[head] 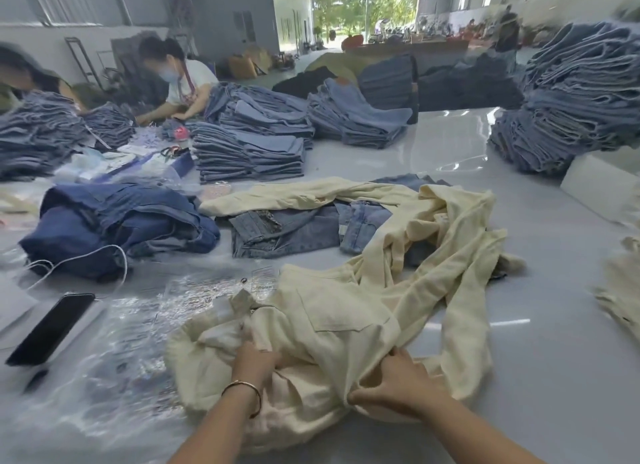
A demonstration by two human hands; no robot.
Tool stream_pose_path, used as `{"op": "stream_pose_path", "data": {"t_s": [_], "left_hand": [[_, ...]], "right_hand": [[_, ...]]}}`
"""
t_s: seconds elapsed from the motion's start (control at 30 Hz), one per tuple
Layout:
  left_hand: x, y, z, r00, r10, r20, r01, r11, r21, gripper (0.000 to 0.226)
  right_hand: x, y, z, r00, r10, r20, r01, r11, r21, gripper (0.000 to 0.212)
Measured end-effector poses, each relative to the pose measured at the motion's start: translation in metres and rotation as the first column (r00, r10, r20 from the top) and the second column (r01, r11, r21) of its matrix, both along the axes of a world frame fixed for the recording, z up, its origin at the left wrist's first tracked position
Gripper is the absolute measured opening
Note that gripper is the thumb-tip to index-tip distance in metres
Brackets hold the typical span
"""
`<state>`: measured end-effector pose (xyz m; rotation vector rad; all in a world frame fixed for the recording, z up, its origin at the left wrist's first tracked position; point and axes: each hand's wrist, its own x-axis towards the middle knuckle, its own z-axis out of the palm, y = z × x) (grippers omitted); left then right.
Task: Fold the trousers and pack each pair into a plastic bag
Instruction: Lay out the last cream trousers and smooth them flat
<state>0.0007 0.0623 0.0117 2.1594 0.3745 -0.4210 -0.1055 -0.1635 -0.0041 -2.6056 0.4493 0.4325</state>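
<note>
Nearest the camera, the left hand [256, 361] presses into a bunched pair of cream trousers [332, 328] at the tabletop's [540, 311] near edge, its fingers curled into the cloth; a thin bangle [244, 392] sits on that wrist. The right hand [394, 382] pinches a fold of the same fabric, thumb and fingers clamped on it, apparently to gather the garment and square it for folding. The trousers lie unfolded, legs trailing away to the right over a further heap. Just left of them lie clear plastic bags [145, 325], placed within reach for packing; one carries a printed warning panel, seen upside down, with its smaller text unreadable. A dark phone [52, 328] lies beside the bags, a white cable [86, 255] near it. Beyond, loose blue jeans [284, 228] and a crumpled dark denim pile [117, 221] await handling. Farther back stand folded denim stacks [249, 151], where two other people work. No brand labels can be read.
</note>
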Motion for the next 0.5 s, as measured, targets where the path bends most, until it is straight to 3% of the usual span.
{"op": "stream_pose_path", "data": {"t_s": [0.07, 0.13, 0.17, 0.23, 0.27, 0.33, 0.37, 0.43, 0.5], "left_hand": [[0.010, 0.004, 0.014, 0.994, -0.069, -0.082, 0.063, 0.995, -0.074, 0.041], [0.022, 0.012, 0.021, 0.989, 0.020, -0.144, -0.071, 0.929, -0.364, 0.044], [0.028, 0.018, 0.029, 0.988, 0.059, -0.140, -0.120, 0.868, -0.482, 0.032], [0.045, 0.028, 0.048, 0.978, 0.122, -0.167, -0.204, 0.706, -0.678, 0.027], [0.055, 0.031, 0.062, 0.980, 0.128, -0.152, -0.199, 0.644, -0.739, 0.033], [0.072, 0.034, 0.097, 0.987, 0.147, -0.057, -0.130, 0.547, -0.827, 0.038], [0.079, 0.034, 0.117, 0.987, 0.160, 0.003, -0.078, 0.495, -0.865, 0.042], [0.090, 0.028, 0.155, 0.968, 0.184, 0.171, 0.088, 0.389, -0.917, 0.056], [0.101, 0.021, 0.179, 0.933, 0.229, 0.277, 0.199, 0.315, -0.928, 0.041]], "right_hand": [[0.004, 0.002, 0.003, 0.984, -0.161, 0.078, 0.152, 0.982, 0.112, 0.088], [0.010, -0.001, 0.011, 0.924, -0.327, 0.200, 0.271, 0.926, 0.263, 0.050], [0.014, -0.005, 0.017, 0.852, -0.446, 0.272, 0.337, 0.867, 0.367, 0.029], [0.024, -0.015, 0.035, 0.602, -0.724, 0.337, 0.402, 0.640, 0.655, 0.003], [0.030, -0.020, 0.047, 0.481, -0.822, 0.304, 0.372, 0.505, 0.779, 0.012], [0.042, -0.027, 0.070, 0.369, -0.913, 0.177, 0.234, 0.275, 0.932, 0.027], [0.047, -0.030, 0.080, 0.373, -0.922, 0.104, 0.154, 0.172, 0.973, 0.029], [0.056, -0.036, 0.097, 0.498, -0.866, -0.038, 0.003, -0.042, 0.999, 0.024], [0.059, -0.040, 0.106, 0.651, -0.756, -0.066, -0.124, -0.192, 0.974, 0.025]]}}
